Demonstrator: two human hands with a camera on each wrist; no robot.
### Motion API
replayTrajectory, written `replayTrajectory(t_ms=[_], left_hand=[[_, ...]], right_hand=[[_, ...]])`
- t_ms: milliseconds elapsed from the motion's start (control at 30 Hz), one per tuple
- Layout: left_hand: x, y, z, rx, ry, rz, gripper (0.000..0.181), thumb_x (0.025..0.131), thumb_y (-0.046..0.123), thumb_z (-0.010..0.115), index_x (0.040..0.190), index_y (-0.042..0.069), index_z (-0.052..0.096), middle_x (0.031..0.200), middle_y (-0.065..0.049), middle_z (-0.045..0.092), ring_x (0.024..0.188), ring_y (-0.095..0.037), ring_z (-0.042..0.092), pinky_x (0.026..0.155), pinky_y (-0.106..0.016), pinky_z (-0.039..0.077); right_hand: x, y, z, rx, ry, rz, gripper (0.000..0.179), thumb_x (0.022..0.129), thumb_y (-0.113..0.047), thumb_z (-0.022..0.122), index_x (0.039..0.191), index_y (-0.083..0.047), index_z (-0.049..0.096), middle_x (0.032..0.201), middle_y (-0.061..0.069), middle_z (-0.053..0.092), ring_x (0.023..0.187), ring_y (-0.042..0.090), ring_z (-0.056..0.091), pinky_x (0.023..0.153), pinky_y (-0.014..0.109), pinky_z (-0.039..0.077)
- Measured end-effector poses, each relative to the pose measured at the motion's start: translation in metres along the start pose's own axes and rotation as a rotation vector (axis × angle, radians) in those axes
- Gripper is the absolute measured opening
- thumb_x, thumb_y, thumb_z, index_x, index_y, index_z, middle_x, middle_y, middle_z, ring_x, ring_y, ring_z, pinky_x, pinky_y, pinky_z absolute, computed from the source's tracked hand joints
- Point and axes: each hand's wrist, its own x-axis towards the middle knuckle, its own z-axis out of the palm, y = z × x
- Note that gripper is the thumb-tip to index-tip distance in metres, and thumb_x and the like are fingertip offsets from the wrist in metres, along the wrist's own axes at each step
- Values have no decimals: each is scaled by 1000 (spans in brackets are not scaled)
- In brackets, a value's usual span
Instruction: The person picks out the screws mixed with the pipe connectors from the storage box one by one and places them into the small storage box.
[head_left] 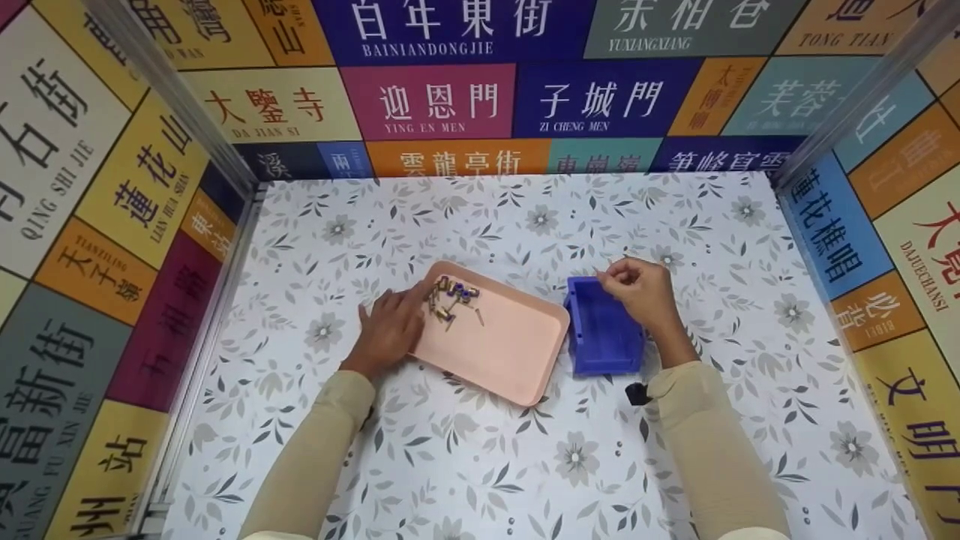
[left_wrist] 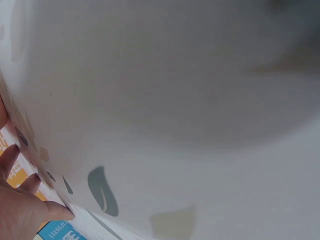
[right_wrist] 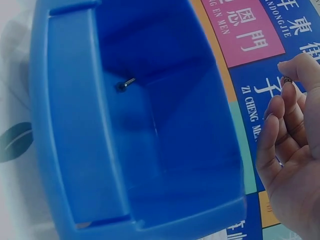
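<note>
Seeming light, stiff and slippery, the metal piece (right_wrist: 287, 80) is pinched by the right hand (head_left: 643, 294), best taken across its sides.

head view: high, looking forward and down across white leaf-and-flower-patterned tabletop (head_left: 480, 465), farthest off. left wrist: very close over that tabletop, tilted, mostly blurred. right wrist: near, facing into open-topped blue plastic bin (right_wrist: 80, 120); bin and magenta chinese-lettered wall panel (head_left: 431, 101) shared with head view.
</note>
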Motion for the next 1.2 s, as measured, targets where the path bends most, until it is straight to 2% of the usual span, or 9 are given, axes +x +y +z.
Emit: replayTrajectory(t_ms=[133, 333, 667, 733, 967, 1200], left_hand=[[0, 0, 0, -5, -7, -9, 54, 110, 46, 28, 163, 44, 17, 158, -5, 43, 152, -43, 27, 111, -84, 4], [-1, 0, 0, 6, 0, -16, 54, 110, 47, 28, 163, 43, 17, 159, -4, 43, 152, -41, 28, 113, -83, 5], [0, 1, 0, -2, -4, -16, 54, 111, 45, 28, 163, 43, 16, 159, -4, 43, 153, -42, 27, 112, -84, 5], [0, 1, 0, -7, -4, -14, 54, 111, 45, 28, 163, 44, 16, 159, -4, 43, 153, -43, 26, 112, -84, 5], [0, 1, 1, -1, -5, -26, 53, 111, 46, 27, 163, 46, 15, 159, -2, 43, 153, -41, 26, 112, -83, 4], [0, 0, 1, 10, -5, -27, 54, 110, 46, 26, 163, 45, 13, 159, -2, 43, 153, -41, 27, 113, -83, 3]], right_hand=[[-1, 5, 0, -5, -12, 16, 22, 86, -23, 84, 78, -5, 74, 66, -1, 64, 57, 4, 55, 52, 15, 42], [-3, 7, 0, -34, -21, 29, 20, 86, -24, 83, 78, -8, 74, 66, -4, 64, 57, 5, 55, 52, 16, 43], [-4, 10, 0, -4, -30, 36, 22, 87, -25, 83, 79, -7, 75, 68, 2, 65, 58, 7, 55, 54, 16, 43], [-5, 10, 1, 3, -31, 39, 20, 88, -21, 82, 81, -4, 75, 68, 5, 64, 58, 7, 53, 54, 15, 42], [-11, -27, -4, 40, -33, 32, 13, 89, -7, 78, 83, 4, 74, 67, 9, 65, 54, 2, 53, 51, 15, 42], [-11, -28, -3, 51, -23, 31, 12, 88, -5, 78, 83, 5, 74, 68, 6, 65, 54, 0, 54, 52, 14, 43]])
